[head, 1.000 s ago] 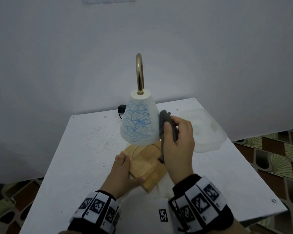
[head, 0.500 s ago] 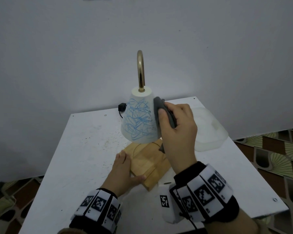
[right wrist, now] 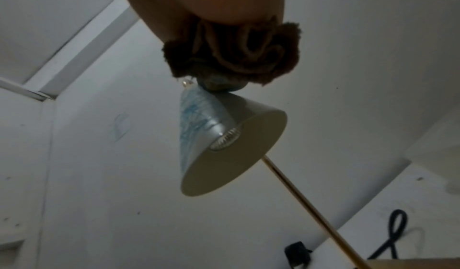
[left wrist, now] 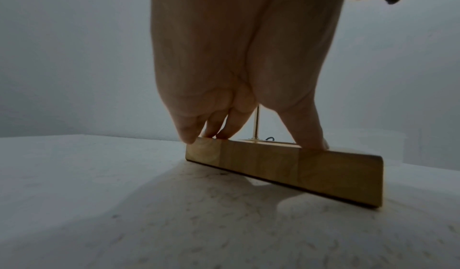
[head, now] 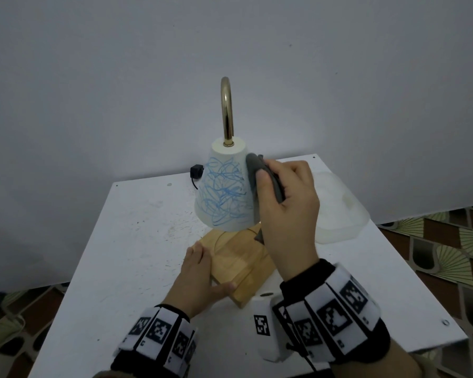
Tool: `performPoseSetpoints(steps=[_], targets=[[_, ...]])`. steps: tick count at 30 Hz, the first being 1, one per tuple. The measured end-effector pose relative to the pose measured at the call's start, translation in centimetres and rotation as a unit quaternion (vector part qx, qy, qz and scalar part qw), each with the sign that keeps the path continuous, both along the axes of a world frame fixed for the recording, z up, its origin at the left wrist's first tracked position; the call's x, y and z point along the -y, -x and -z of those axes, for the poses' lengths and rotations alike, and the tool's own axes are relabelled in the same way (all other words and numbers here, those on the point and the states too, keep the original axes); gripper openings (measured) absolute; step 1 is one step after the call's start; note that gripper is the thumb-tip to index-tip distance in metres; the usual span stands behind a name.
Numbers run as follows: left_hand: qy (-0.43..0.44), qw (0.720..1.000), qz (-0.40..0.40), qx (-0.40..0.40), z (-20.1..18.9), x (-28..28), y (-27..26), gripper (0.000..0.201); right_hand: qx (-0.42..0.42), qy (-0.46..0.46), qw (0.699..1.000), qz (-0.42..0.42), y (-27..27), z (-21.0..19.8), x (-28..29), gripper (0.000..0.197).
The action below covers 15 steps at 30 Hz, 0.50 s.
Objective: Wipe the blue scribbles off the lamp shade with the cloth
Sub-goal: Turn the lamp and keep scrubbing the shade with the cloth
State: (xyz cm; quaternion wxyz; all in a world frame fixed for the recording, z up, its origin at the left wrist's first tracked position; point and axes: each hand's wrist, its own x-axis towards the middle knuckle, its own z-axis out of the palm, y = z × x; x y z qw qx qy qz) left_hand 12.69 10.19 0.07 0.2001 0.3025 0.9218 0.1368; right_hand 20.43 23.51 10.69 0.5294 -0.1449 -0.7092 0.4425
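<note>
A white cone lamp shade covered in blue scribbles hangs from a curved brass arm over a wooden base. My right hand grips a bunched grey cloth and presses it against the shade's upper right side. In the right wrist view the cloth touches the top of the shade. My left hand lies on the near left corner of the base, fingers straight on top and thumb along the front edge; in the left wrist view the fingertips press on the base.
The lamp stands on a white table against a grey wall. A translucent plastic tub sits at the table's right, behind my right hand. A black plug and cord lie behind the shade. Patterned floor shows past the table edges.
My right hand rose with the cloth from the shade's lower right edge to its upper right side. The left hand stayed on the base.
</note>
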Motion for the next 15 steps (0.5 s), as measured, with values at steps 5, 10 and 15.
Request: performPoseSetpoints(steps=[5,10,15], targets=[[0.004,1.0,0.002,0.0,-0.2,0.0,-0.1,0.103,-0.004,-0.064,0.998,-0.013,-0.9,0.4,1.7,0.021],[0.004,1.0,0.0,-0.001,-0.3,-0.1,-0.2,0.101,0.008,-0.065,0.998,0.001,-0.9,0.8,0.7,0.021],[0.01,1.0,0.0,-0.004,-0.3,-0.2,-0.2,0.101,0.011,-0.023,0.999,-0.023,-0.4,-0.1,0.9,0.021]])
